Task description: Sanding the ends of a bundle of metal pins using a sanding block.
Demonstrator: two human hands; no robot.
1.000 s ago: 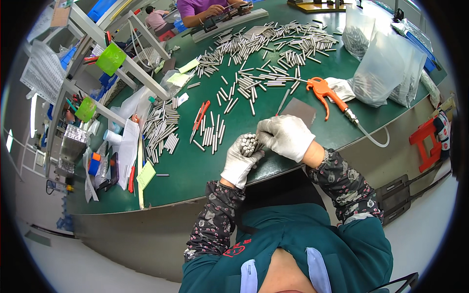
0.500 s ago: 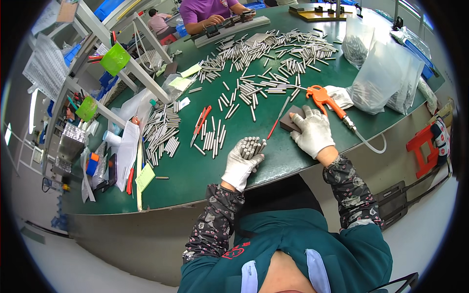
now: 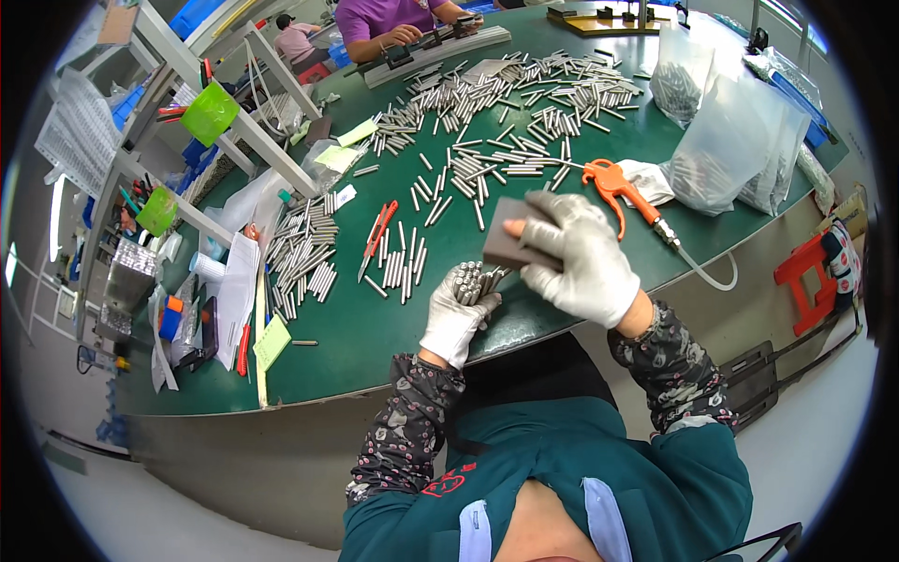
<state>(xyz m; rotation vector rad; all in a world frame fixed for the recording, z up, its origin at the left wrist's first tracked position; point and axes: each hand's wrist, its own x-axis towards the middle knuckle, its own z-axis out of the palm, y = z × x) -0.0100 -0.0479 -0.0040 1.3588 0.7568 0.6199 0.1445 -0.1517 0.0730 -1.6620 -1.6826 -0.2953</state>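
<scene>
My left hand (image 3: 451, 320), in a white glove, is closed round a bundle of short metal pins (image 3: 471, 279), their ends facing up, near the table's front edge. My right hand (image 3: 592, 267), gloved with a bare thumb tip showing, grips a dark grey-brown rectangular block (image 3: 506, 239). The block is lifted off the table, just above and to the right of the bundle. Beyond my hands a wide heap of loose metal pins (image 3: 468, 98) spreads over the green table (image 3: 318, 379). An orange air blow gun (image 3: 626, 187) lies right of my right hand.
Red-handled snips (image 3: 378, 240) lie among pins on the left. More pins (image 3: 304, 244) are piled near papers and a shelf frame. Clear bags of pins (image 3: 716, 155) stand at the right. Across the table a person in purple (image 3: 379, 26) works at a metal rail (image 3: 435, 58).
My right hand has raised the block from the table and brought it left toward the bundle. My left hand still holds the pins. The view has shifted slightly.
</scene>
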